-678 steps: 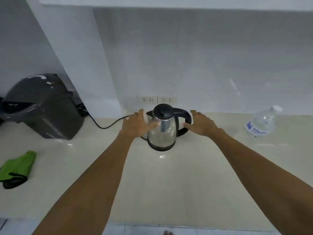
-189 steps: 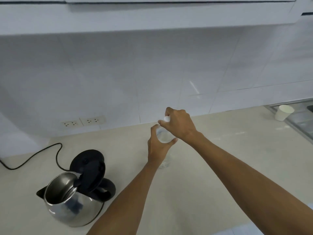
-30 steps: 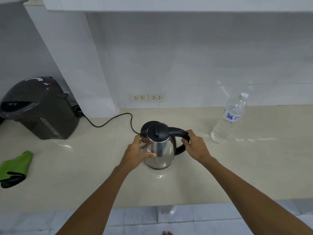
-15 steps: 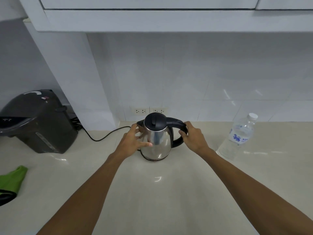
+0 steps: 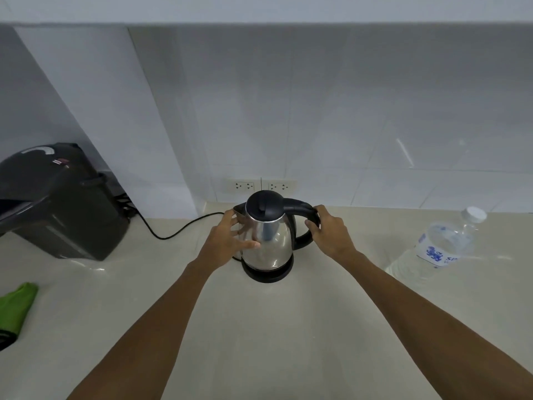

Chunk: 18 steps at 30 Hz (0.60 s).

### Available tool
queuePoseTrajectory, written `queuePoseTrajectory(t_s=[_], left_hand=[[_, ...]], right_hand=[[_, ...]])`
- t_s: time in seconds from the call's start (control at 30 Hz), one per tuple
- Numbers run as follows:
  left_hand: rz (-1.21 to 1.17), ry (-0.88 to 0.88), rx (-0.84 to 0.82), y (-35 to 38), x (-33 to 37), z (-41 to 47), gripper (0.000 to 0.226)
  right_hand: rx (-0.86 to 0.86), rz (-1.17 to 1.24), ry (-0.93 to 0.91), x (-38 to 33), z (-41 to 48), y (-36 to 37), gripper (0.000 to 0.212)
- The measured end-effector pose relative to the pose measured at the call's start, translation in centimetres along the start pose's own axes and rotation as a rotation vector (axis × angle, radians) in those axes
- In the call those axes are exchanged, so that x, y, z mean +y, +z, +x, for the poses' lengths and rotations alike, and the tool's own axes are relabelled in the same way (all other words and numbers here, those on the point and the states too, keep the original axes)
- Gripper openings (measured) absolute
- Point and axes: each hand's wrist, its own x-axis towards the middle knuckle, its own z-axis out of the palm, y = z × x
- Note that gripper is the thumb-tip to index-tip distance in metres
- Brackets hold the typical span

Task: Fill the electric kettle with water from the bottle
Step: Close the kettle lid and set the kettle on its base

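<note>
Kettle (image 5: 266, 241) seated on base, lid down; right hand (image 5: 331, 233) wrapped round handle, left hand (image 5: 227, 241) open-palmed against steel body: release gently, keeping it level

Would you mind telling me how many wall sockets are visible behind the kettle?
2: one wall socket above the kettle's spout side, the other beside it to the right. More may be hidden behind the dark appliance.

kettle (image 5: 266, 243): silver body, black lid, handle, base | bottle (image 5: 441, 249): clear, white cap, blue-printed label | table (image 5: 259, 327): beige | dispenser (image 5: 54, 203): dark grey | cloth (image 5: 16, 307): green
</note>
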Motion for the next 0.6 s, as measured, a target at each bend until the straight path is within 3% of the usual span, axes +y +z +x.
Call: queuePoseTrajectory(t_s=[0.6], left_hand=[[0.058,-0.02,-0.001,0.7,-0.4,-1.2,0.094]], right_hand=[[-0.014,0.019,0.001,1.9,-1.2,0.8,0.027]])
